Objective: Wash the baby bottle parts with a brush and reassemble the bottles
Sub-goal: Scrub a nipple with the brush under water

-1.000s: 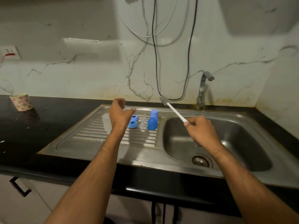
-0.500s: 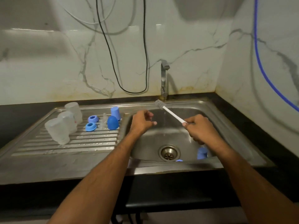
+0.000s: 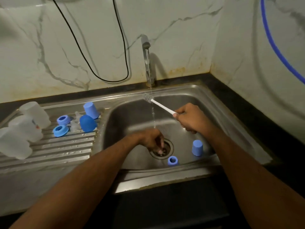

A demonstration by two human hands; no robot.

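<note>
Lowered over the drain (image 3: 162, 148), left hand (image 3: 152, 139) curls unclearly; right hand (image 3: 191, 119) grips brush (image 3: 159, 105).

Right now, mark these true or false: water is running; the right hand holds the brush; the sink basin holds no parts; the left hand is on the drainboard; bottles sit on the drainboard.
1. Water runs from the tap: true.
2. The right hand holds the brush: true.
3. The basin holds no parts: false; a blue cap and a blue ring lie there.
4. The left hand is on the drainboard: false; it is over the drain.
5. Clear bottles sit on the drainboard: true.
</note>
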